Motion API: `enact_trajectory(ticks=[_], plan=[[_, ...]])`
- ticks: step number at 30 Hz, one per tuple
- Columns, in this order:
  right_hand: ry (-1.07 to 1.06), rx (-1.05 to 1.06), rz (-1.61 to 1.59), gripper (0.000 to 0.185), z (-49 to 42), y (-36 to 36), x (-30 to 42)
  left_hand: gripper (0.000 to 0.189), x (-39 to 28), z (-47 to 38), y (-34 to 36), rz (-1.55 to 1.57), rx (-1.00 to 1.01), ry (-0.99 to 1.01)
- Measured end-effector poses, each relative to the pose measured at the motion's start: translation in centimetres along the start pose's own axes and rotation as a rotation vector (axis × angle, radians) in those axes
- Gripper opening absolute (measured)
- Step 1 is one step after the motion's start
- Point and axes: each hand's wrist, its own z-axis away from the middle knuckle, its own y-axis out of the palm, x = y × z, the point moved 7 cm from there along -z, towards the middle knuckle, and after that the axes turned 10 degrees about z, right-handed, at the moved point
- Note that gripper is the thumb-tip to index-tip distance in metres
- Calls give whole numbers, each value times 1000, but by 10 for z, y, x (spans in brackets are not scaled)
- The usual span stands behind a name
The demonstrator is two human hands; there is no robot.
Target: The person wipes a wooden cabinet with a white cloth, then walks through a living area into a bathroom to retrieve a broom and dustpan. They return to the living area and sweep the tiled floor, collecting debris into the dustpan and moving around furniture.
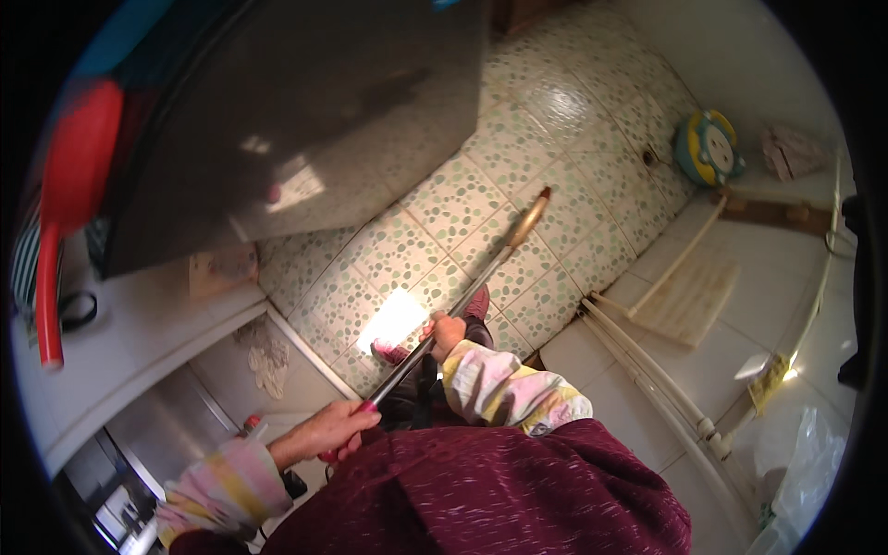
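A long-handled tool (479,281) with a metal shaft slants across the middle of the view. Its narrow, curved tan head, dark at the tip, is over the tiled floor (444,215); whether it touches the floor I cannot tell. My left hand (336,430) is closed around the magenta grip at the near end, close to my body. Farther along, my right hand (444,335) wraps the metal shaft above my feet. Both forearms wear patterned sleeve covers. The shoes (477,303) show partly beside and under the shaft.
A large dark glossy panel (312,139) fills the upper left, beside a red plastic utensil (76,166). A white counter (139,326) runs along the left. To the right are white pipes (659,378), a board (687,298), a blue-yellow basin (707,149) and a plastic bag (805,479).
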Motion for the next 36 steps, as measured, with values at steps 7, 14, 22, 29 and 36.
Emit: enact_trajectory(ticks=[7, 14, 22, 29, 36], plan=[[-92, -25, 2, 13, 4, 5, -13, 53, 32, 13, -24, 409, 170, 203], [32, 15, 472, 12, -53, 1, -125, 37, 123, 35, -63, -350, -245, 587], [101, 251, 391, 15, 30, 100, -202, 60, 214, 110, -126, 297, -242, 740], [-347, 937, 1289, 18, 109, 200, -282, 59, 304, 183, -122, 356, -661, 1558], [-10, 924, 1772, 26, 168, 263, -416, 27, 385, 198, -144, 21, -1452, 1372]])
